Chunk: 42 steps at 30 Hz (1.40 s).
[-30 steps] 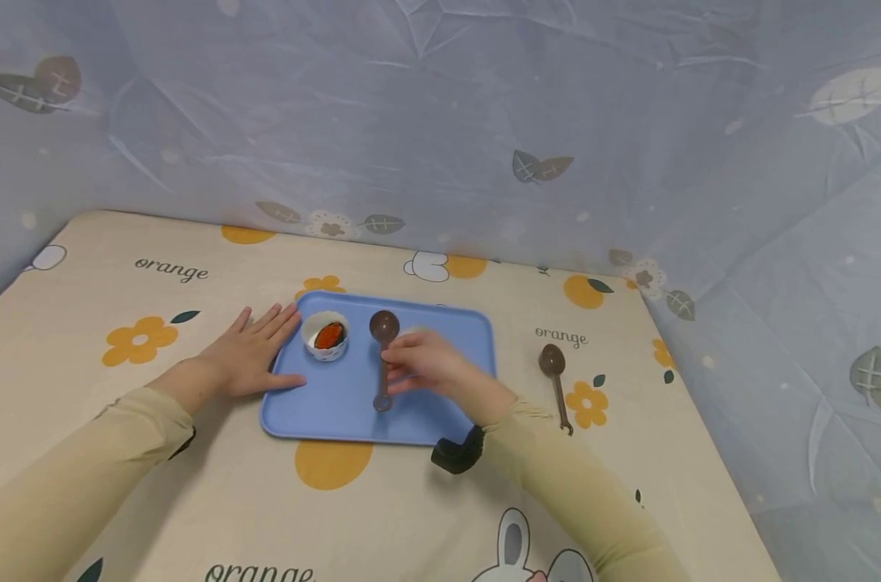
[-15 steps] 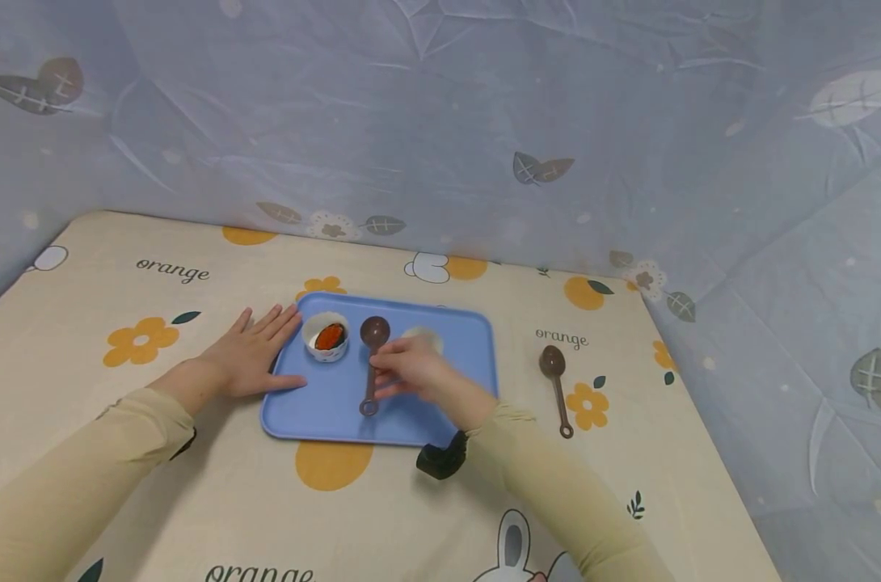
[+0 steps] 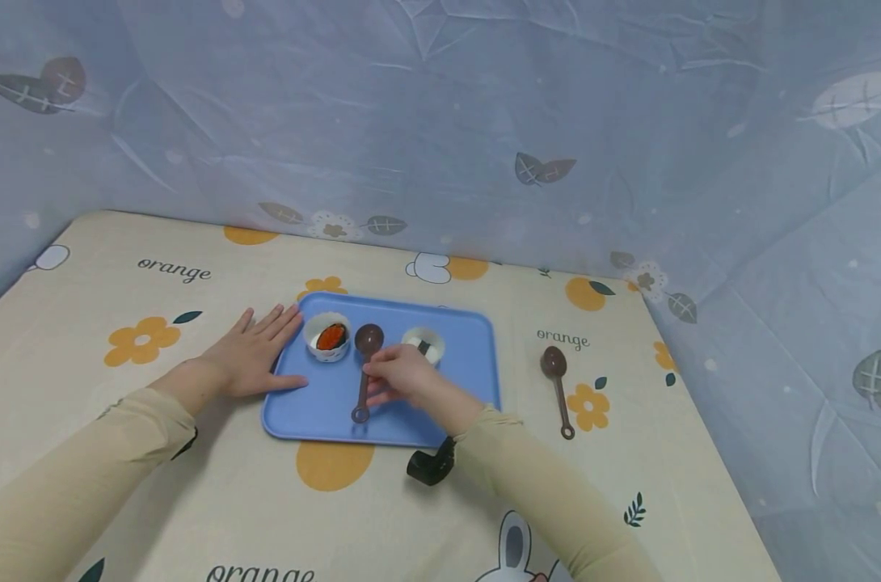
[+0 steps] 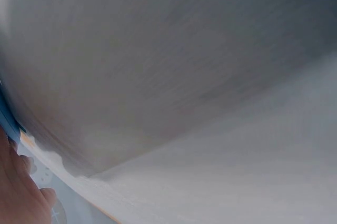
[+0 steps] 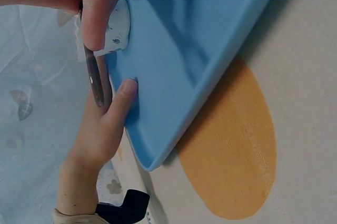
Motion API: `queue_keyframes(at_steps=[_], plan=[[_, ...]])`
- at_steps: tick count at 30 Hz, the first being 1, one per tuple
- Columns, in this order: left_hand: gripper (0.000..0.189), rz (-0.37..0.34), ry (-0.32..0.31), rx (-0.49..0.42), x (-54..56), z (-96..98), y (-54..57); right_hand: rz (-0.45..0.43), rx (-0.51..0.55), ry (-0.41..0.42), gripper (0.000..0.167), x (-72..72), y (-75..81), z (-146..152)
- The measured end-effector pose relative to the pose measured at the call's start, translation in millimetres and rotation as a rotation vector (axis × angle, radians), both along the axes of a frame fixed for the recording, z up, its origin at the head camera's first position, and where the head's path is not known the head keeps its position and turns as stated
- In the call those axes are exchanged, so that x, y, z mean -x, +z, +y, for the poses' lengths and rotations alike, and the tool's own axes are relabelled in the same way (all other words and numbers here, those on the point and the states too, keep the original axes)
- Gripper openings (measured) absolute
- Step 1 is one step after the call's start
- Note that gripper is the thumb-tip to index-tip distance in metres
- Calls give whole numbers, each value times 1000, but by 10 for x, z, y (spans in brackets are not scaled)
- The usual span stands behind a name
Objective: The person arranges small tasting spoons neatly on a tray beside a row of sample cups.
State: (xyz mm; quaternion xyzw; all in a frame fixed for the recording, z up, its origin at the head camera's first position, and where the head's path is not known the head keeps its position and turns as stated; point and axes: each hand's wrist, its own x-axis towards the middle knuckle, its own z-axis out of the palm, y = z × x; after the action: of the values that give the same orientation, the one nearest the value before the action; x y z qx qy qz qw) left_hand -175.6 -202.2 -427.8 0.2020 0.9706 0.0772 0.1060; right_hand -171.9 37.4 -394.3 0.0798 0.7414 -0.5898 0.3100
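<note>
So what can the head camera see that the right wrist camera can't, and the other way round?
Only the head view shows the second brown spoon lying on the cloth, and the orange-topped food. Only the right wrist view shows, low and close up, the right hand pinching the held spoon. Both share that hand, that spoon, the left hand, the blue tray and a white bowl.

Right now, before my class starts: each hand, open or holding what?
Left hand: open, fingers spread at the left edge of the blue tray.
Right hand: closed, holding a brown spoon by its handle.
</note>
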Motion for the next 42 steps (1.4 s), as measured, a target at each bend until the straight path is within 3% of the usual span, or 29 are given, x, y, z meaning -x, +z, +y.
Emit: queue_keyframes(at_steps=[29,42], plan=[[106,4,-6,-6,16,-17,-46,18,-57,-31,11,-29,-182,-89],[106,19,-6,5,30,-36,-78,25,-89,-3,18,-48,-145,-92]])
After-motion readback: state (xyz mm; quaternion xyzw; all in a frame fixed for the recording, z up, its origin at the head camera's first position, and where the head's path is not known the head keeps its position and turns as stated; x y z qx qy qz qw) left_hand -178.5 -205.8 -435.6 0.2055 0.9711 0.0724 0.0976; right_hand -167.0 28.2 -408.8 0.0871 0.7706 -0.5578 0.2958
